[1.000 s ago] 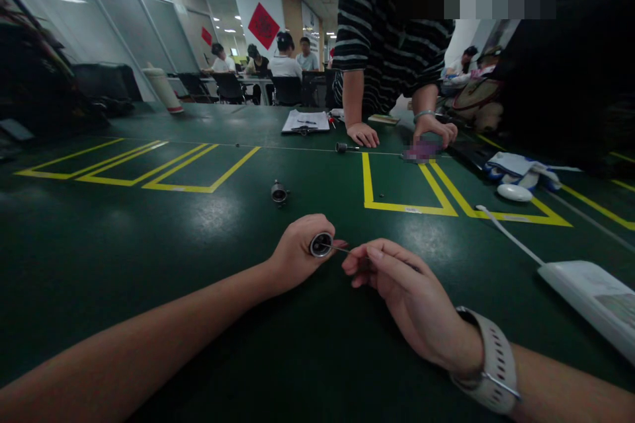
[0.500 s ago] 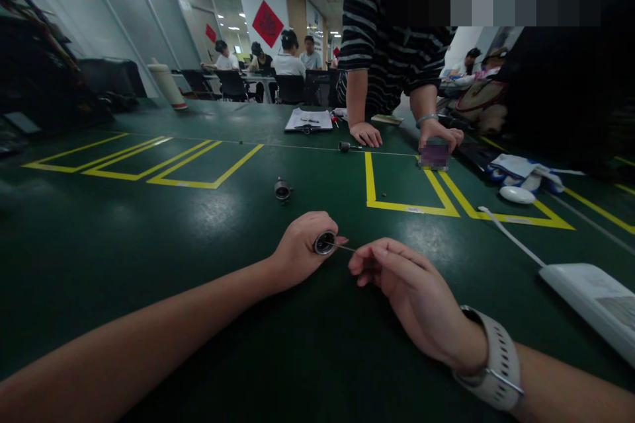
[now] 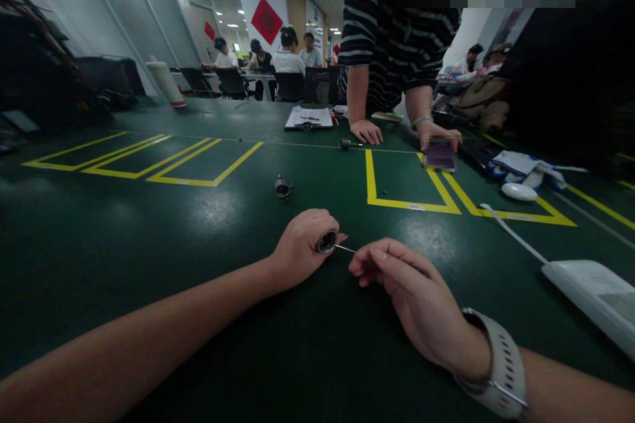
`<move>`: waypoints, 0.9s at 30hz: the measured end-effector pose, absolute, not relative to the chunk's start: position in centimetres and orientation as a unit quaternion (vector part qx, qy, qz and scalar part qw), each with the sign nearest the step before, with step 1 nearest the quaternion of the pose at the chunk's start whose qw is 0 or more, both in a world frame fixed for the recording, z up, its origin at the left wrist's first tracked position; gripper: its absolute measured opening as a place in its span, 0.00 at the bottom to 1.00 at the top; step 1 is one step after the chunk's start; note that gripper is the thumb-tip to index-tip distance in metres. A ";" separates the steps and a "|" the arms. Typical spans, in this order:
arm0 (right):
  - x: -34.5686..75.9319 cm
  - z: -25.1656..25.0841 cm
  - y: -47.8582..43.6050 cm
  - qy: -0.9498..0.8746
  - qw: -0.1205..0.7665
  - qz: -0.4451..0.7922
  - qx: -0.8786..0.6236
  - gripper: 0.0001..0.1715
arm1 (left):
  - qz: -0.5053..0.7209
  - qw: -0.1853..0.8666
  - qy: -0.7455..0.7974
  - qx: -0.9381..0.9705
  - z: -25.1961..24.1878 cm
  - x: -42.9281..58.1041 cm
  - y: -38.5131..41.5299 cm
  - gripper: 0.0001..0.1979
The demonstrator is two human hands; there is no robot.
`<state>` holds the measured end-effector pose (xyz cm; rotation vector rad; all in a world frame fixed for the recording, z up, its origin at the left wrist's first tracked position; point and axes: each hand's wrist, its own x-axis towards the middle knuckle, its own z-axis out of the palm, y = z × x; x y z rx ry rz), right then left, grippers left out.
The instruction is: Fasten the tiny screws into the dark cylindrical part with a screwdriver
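Observation:
My left hand (image 3: 303, 244) is wrapped round a hollow metal cylinder (image 3: 327, 242), its open end facing me. Between the fingertips of my right hand (image 3: 404, 284) is pinched a thin metal rod (image 3: 346, 249); its far tip reaches the cylinder's rim, and whether it goes inside I cannot tell. The rest of the rod is hidden in my fingers. Beyond my left hand, a similar round metal part (image 3: 282, 188) with small side stubs sits on the green table (image 3: 208, 225).
Across the table a person in a striped shirt leans on one hand (image 3: 366, 132); the other holds a blurred-out object (image 3: 440, 154). A metal part with a shaft (image 3: 349, 144), a clipboard (image 3: 308, 117), a white mouse (image 3: 518, 192), gloves (image 3: 528, 170) and a white device (image 3: 590, 291) with a cable lie around.
The rod's tip has drawn slightly back toward the cylinder's near rim, and the cylinder has turned a little. The other person's held object has shifted slightly right.

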<state>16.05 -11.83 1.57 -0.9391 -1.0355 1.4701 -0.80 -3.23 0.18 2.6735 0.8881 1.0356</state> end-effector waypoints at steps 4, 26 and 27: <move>16.2 1.5 -11.5 -0.373 0.534 0.668 -0.360 0.11 | 0.361 0.102 0.272 0.886 0.3 -0.8 -3.3 0.12; 16.8 1.7 -11.0 -0.412 0.523 0.643 -0.379 0.14 | 0.291 0.090 0.263 0.915 0.1 -0.7 -3.4 0.10; 17.0 1.6 -10.9 -0.427 0.522 0.628 -0.388 0.14 | 0.283 0.089 0.269 0.916 0.1 -0.7 -3.3 0.09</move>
